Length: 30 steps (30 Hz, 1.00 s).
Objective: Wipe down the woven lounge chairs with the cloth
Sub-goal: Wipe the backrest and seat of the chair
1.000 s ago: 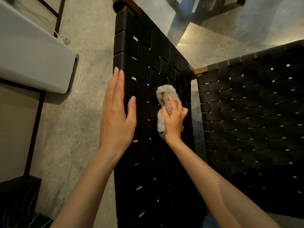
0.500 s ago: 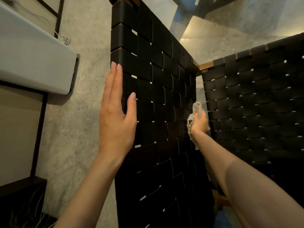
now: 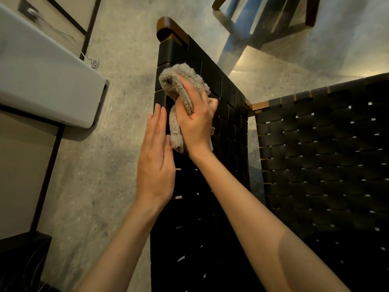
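Head view: right hand (image 3: pixel 195 125) grips one grey terry cloth (image 3: pixel 181 85), fingers curled over it, pressing it to the near woven chair panel (image 3: pixel 210 207) just below the wooden top corner (image 3: pixel 166 28). Left hand (image 3: pixel 155 165) lies flat, fingers straight, along that panel's left edge, just beside the cloth. Open concrete floor (image 3: pixel 117 144) left of the edge. Two black woven panels counted; second woven panel (image 3: pixel 326 165) stands right, narrow gap between.

Cloth (image 3: pixel 185 89) on chair (image 3: pixel 210 207) (left hand (image 3: pixel 154 165) beside).

Open floor (image 3: pixel 117 165) lies left of the chair back (image 3: pixel 200 239). A white slab (image 3: pixel 42 81) juts in beyond it. A second chair (image 3: pixel 326 175) blocks the right.
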Available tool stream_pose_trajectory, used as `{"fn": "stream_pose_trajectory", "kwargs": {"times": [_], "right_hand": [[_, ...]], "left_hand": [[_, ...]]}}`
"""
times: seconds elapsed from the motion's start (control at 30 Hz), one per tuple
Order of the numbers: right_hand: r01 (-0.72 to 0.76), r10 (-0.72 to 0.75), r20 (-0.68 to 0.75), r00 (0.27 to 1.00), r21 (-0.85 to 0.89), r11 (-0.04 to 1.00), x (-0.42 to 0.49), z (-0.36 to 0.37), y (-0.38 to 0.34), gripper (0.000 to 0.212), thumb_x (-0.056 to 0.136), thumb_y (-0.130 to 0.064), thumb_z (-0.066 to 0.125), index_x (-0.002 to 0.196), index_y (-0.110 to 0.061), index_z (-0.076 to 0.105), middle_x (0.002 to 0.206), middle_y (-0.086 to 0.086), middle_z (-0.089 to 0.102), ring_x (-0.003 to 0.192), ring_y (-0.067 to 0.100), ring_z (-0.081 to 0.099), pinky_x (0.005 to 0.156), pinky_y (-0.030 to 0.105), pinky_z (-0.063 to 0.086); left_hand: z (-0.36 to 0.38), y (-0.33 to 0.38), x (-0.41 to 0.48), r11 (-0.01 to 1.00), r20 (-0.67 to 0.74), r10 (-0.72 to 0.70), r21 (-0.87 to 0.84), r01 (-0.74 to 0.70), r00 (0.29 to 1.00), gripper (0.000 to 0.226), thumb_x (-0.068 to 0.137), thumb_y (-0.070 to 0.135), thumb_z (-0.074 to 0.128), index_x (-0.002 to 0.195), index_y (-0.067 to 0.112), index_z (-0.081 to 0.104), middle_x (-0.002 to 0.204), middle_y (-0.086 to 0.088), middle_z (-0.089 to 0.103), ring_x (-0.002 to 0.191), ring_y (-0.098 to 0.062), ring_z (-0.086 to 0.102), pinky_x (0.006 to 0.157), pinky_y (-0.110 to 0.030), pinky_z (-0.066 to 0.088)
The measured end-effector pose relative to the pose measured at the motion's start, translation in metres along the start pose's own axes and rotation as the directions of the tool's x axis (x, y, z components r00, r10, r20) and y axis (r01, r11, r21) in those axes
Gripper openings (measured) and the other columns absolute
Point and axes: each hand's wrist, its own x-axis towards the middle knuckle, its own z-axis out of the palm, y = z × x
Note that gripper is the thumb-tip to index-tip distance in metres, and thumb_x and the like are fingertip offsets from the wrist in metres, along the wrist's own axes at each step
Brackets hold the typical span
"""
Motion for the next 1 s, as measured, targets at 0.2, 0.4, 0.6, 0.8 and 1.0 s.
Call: {"fn": "stream_pose_trajectory", "kwargs": {"times": [0.2,0.4,0.6,0.8,1.0], "right_hand": [[-0.197,0.198,0.007,0.98,-0.069,0.978,0.0,-0.008,0.065,0.041,0.093,-0.024,0.051,0.134,-0.022,0.052,0.136,0.009,0.048,0.104,0.019,0.036,0.073,0.02,0.035],[-0.561,0.558,-0.063,0.827,-0.129,0.817,-0.009,-0.046,0.155,0.045,0.098,-0.026,0.048,0.142,-0.026,0.041,0.137,0.01,0.041,0.105,0.012,0.034,0.079,0.02,0.029],[-0.725,0.708,-0.173,0.685,-0.251,0.641,-0.026,-0.063,0.197,0.042,0.102,-0.025,0.039,0.144,-0.022,0.038,0.142,0.009,0.045,0.127,0.027,0.04,0.096,0.029,0.022],[-0.501,0.495,-0.082,0.865,-0.08,0.862,-0.013,-0.04,0.133,0.039,0.098,-0.015,0.044,0.136,-0.023,0.05,0.126,0.003,0.054,0.114,0.022,0.046,0.076,0.005,0.033],[-0.015,0.017,0.097,0.995,-0.016,1.0,0.015,-0.011,0.036,0.043,0.094,-0.012,0.044,0.135,-0.021,0.051,0.14,0.004,0.048,0.109,0.022,0.046,0.079,0.0,0.025]], "left_hand": [[0.0,0.0,0.001,1.0,0.001,-0.013,0.025,0.013,1.0,0.05,0.103,0.014,0.032,0.15,0.022,0.018,0.157,0.014,0.014,0.142,0.005,0.008,0.119,-0.023,0.011],[0.001,0.001,0.0,1.0,-0.005,-0.011,0.029,0.011,1.0,0.051,0.102,0.013,0.033,0.149,0.026,0.017,0.157,0.016,0.013,0.141,0.007,0.007,0.118,-0.021,0.012],[0.002,-0.002,0.001,1.0,-0.013,-0.001,0.014,0.001,1.0,0.05,0.102,0.016,0.032,0.15,0.023,0.019,0.157,0.015,0.015,0.142,0.005,0.009,0.117,-0.021,0.012],[0.001,-0.001,0.001,1.0,-0.033,-0.004,-0.019,0.003,0.999,0.049,0.102,0.013,0.034,0.149,0.02,0.021,0.156,0.012,0.018,0.143,0.002,0.01,0.118,-0.022,0.013],[0.001,0.0,-0.002,0.995,-0.167,-0.1,-0.004,0.101,0.981,0.044,0.102,0.024,0.037,0.146,0.023,0.033,0.153,0.012,0.029,0.14,0.002,0.021,0.114,-0.015,0.018]]}}
